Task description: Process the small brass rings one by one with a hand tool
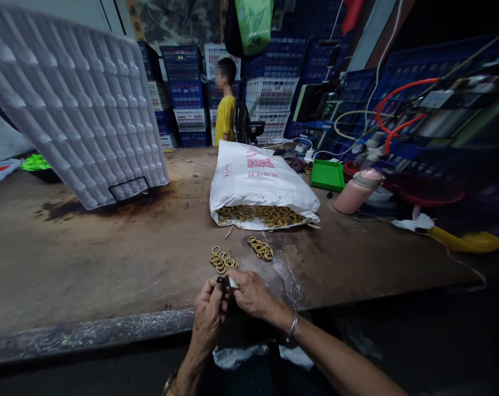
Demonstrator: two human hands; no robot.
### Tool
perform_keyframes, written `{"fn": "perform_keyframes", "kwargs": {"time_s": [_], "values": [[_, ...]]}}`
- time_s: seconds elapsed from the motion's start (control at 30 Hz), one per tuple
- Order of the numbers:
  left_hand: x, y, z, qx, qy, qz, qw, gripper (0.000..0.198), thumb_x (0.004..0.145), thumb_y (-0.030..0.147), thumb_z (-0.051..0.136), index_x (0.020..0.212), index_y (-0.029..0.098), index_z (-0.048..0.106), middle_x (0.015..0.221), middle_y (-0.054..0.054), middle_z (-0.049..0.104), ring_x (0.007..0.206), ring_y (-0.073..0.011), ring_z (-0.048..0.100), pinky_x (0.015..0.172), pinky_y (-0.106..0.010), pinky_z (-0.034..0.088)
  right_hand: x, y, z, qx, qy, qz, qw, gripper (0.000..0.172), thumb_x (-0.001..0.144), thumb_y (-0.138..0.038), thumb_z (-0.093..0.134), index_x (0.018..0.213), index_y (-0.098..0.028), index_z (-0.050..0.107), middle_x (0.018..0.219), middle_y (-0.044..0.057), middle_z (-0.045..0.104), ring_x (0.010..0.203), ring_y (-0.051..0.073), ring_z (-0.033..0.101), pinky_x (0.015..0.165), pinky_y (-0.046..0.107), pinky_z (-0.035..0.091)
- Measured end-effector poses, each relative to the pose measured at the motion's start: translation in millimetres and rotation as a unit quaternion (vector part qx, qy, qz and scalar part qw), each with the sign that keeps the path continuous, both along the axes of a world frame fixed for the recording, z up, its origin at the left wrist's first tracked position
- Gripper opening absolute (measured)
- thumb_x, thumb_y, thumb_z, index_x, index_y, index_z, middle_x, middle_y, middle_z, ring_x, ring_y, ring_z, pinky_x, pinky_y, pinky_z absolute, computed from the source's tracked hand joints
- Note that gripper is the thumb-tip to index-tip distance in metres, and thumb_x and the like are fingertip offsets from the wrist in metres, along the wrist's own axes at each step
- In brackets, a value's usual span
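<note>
My left hand [208, 316] and my right hand [251, 294] meet at the table's near edge, both pinching one small dark part [226, 282] with a pale end. Just beyond them lie two little heaps of brass-coloured rings, one [221, 259] on the left and one [261, 248] on the right. Further back a white sack [257, 179] with red print lies open towards me, and several more of the same rings [261, 215] spill from its mouth.
A white ribbed plastic tray [80, 104] leans tilted at the left on the worn brown table [109, 258]. A green tray [327, 175], a pink flask [356, 192] and red hoses [398, 110] crowd the right. A person in a yellow shirt [225, 104] stands by stacked crates.
</note>
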State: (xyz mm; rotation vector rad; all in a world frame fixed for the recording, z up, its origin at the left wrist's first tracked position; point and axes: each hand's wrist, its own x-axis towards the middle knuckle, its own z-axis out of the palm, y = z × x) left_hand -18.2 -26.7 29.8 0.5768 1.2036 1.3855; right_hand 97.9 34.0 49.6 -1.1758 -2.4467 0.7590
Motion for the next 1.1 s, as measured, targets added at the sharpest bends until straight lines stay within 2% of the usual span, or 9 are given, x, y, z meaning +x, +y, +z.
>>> {"fn": "perform_keyframes", "kwargs": {"time_s": [0.13, 0.33, 0.5, 0.63, 0.73, 0.83, 0.93, 1.1], "values": [[0, 0, 3.6, -0.013, 0.017, 0.007, 1.0, 0.036, 0.064, 0.051, 0.062, 0.074, 0.019, 0.047, 0.05, 0.009, 0.048, 0.034, -0.0016, 0.033, 0.032, -0.012, 0.021, -2, -3, 3.9, 0.028, -0.056, 0.009, 0.998, 0.024, 0.066, -0.01, 0.04, 0.084, -0.02, 0.053, 0.069, 0.002, 0.06, 0.057, 0.013, 0.049, 0.053, 0.024, 0.023], [0, 1, 8.3, -0.003, 0.047, 0.021, 0.999, 0.04, 0.06, 0.054, 0.063, 0.068, 0.018, 0.048, 0.047, 0.009, 0.046, 0.035, -0.0019, 0.031, 0.033, -0.014, 0.022, -4, -2, 3.2, 0.02, -0.085, 0.03, 0.996, 0.03, 0.066, -0.008, 0.038, 0.09, -0.019, 0.052, 0.075, 0.004, 0.062, 0.063, 0.014, 0.053, 0.054, 0.024, 0.025], [0, -9, 10.6, -0.001, 0.06, 0.006, 0.998, 0.037, 0.065, 0.053, 0.06, 0.064, 0.019, 0.046, 0.045, 0.008, 0.045, 0.034, -0.0026, 0.031, 0.034, -0.015, 0.022, -2, 4, -0.6, 0.018, -0.141, 0.005, 0.99, 0.029, 0.068, -0.009, 0.039, 0.093, -0.018, 0.051, 0.073, 0.005, 0.062, 0.061, 0.015, 0.053, 0.052, 0.026, 0.022], [6, -23, 25.1, 0.001, -0.017, -0.049, 0.999, 0.032, 0.07, 0.048, 0.059, 0.066, 0.02, 0.045, 0.05, 0.007, 0.049, 0.035, -0.0027, 0.033, 0.034, -0.015, 0.021, 4, 21, 2.5, 0.041, -0.172, -0.055, 0.983, 0.027, 0.07, -0.01, 0.039, 0.093, -0.017, 0.052, 0.072, 0.006, 0.061, 0.061, 0.015, 0.051, 0.054, 0.027, 0.021], [9, -23, 30.8, -0.009, -0.097, -0.059, 0.993, 0.032, 0.07, 0.048, 0.059, 0.066, 0.019, 0.047, 0.049, 0.006, 0.048, 0.035, -0.0031, 0.032, 0.033, -0.015, 0.021, 0, 39, 5.5, 0.063, -0.14, -0.063, 0.986, 0.025, 0.071, -0.01, 0.04, 0.09, -0.018, 0.053, 0.073, 0.005, 0.061, 0.064, 0.015, 0.051, 0.056, 0.026, 0.022], [6, -17, 24.5, -0.011, -0.13, -0.048, 0.99, 0.034, 0.071, 0.048, 0.058, 0.07, 0.015, 0.053, 0.056, 0.003, 0.052, 0.039, -0.0032, 0.034, 0.034, -0.015, 0.023, -15, 60, 4.0, 0.048, -0.113, -0.07, 0.99, 0.018, 0.077, -0.015, 0.039, 0.086, -0.019, 0.054, 0.077, 0.005, 0.061, 0.068, 0.014, 0.052, 0.058, 0.025, 0.023], [-1, -14, 15.1, -0.007, -0.144, -0.018, 0.989, 0.03, 0.07, 0.044, 0.061, 0.072, 0.015, 0.053, 0.069, -0.002, 0.059, 0.044, -0.0041, 0.039, 0.035, -0.015, 0.025, -31, 76, -0.3, 0.036, -0.112, -0.069, 0.991, 0.017, 0.082, -0.023, 0.037, 0.086, -0.019, 0.054, 0.077, 0.004, 0.061, 0.068, 0.014, 0.053, 0.056, 0.024, 0.023], [-11, -15, 9.5, -0.017, -0.208, 0.0, 0.978, 0.029, 0.069, 0.035, 0.064, 0.09, 0.018, 0.055, 0.067, 0.001, 0.056, 0.047, -0.0057, 0.044, 0.036, -0.015, 0.027, -47, 88, -4.2, 0.013, -0.118, -0.059, 0.991, 0.016, 0.079, -0.031, 0.045, 0.089, -0.02, 0.053, 0.078, 0.002, 0.061, 0.07, 0.014, 0.054, 0.053, 0.022, 0.023]]}}
